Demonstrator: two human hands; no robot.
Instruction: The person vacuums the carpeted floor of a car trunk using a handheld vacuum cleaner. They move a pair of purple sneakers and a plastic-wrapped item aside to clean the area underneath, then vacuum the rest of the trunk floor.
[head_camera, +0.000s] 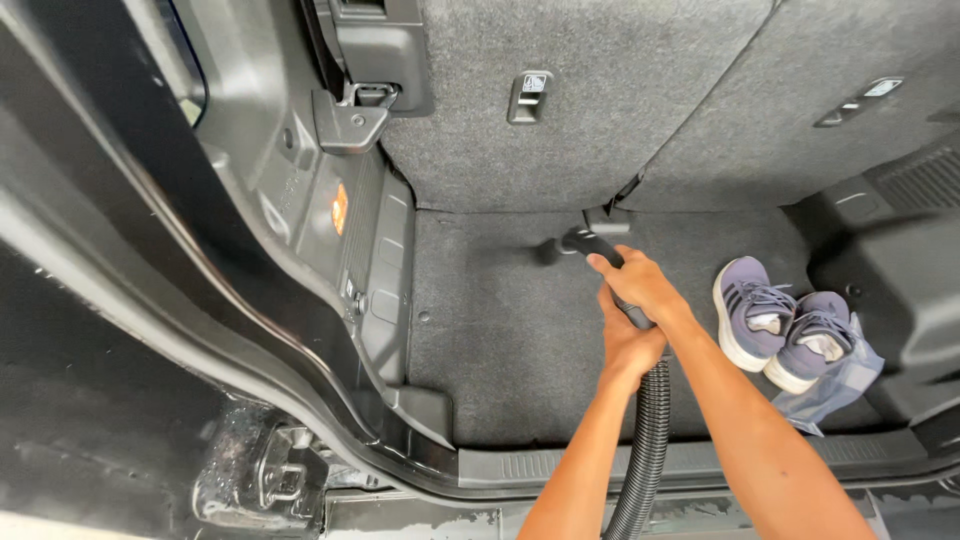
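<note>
Both my hands grip a black vacuum nozzle (585, 241) that reaches over the grey carpet (500, 330) of a car boot. My right hand (640, 283) is wrapped round the tube nearer the tip. My left hand (628, 348) holds it just behind, where the ribbed black hose (645, 440) begins. The hose runs down between my forearms and out over the boot sill. The nozzle's tip rests on the carpet near the foot of the rear seatbacks.
A pair of grey-purple trainers (785, 325) lies on a bluish plastic bag (835, 390) at the right of the boot floor. Grey seatbacks (600, 100) close the far side. Black plastic side trim (370, 250) stands left and right. The sill (560, 465) runs along the near edge.
</note>
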